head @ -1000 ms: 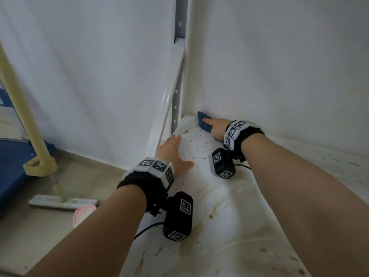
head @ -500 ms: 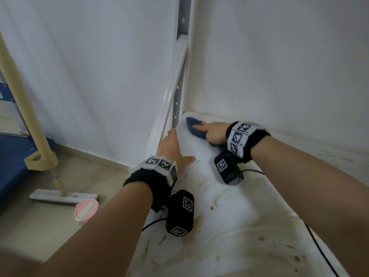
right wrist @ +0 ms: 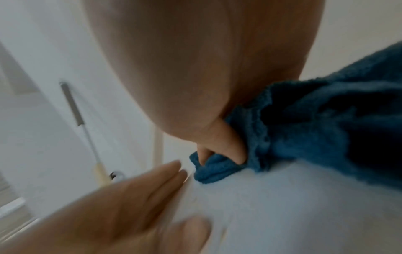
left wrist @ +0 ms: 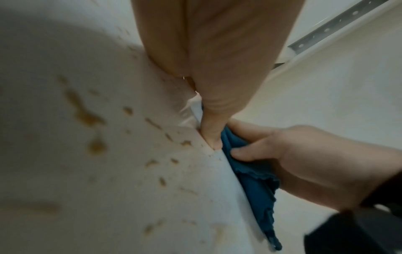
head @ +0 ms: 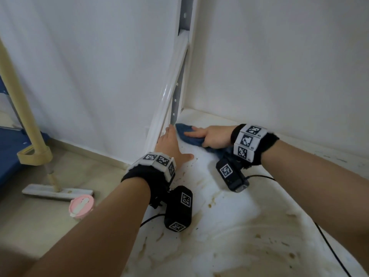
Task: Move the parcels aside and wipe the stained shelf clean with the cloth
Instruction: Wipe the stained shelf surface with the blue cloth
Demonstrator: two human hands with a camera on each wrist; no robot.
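The white shelf carries brown stains across its front and middle, and they show up close in the left wrist view on the shelf. My right hand grips a bunched blue cloth near the back left corner and presses it on the surface. Its fingers curl into the cloth, and the thumb and a finger pinch the cloth. My left hand lies flat with straight fingers on the shelf's left edge, its fingertips right beside the cloth. No parcels are in view.
A grey perforated upright and white walls close in the back left corner. On the floor to the left lie a beige-handled mop and a pink lidded cup. A black cable trails over the shelf at the right.
My right hand has slid the cloth from the back wall leftward and forward until it meets my left fingertips. The patch it crossed looks cleaner. My left hand has stayed on the edge.
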